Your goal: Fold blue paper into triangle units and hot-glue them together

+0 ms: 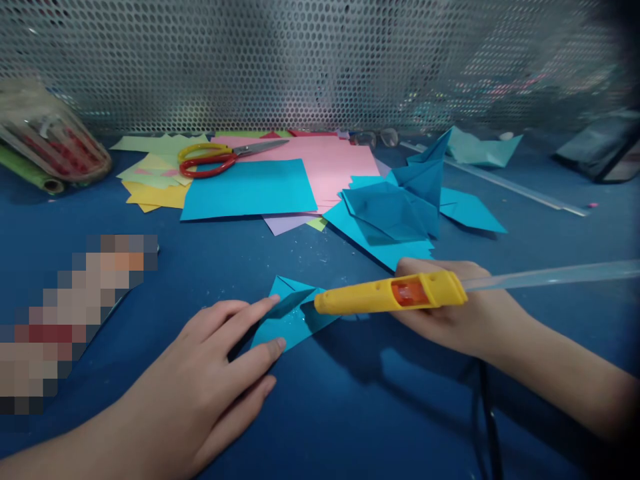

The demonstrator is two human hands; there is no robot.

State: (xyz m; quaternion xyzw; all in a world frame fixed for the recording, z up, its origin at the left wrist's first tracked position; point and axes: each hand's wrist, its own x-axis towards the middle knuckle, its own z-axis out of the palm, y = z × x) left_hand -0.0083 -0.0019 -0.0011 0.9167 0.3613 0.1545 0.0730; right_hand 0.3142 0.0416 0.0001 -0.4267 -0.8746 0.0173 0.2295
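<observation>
left hand (200,373) on paper (295,328) | right hand (467,323), partly hidden, apparently grips glue gun (380,299)

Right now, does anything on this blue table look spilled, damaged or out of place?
Only small things. Pale specks are scattered on the blue tabletop behind the folded blue paper piece, like spilled crumbs. The coloured paper sheets lie in a loose, crooked pile under the red-and-yellow scissors. Nothing looks torn.

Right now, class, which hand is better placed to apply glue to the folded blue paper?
Right: the right hand grips the yellow glue gun, its nozzle at the folded blue paper; the left hand lies flat, pinning that paper.
</observation>
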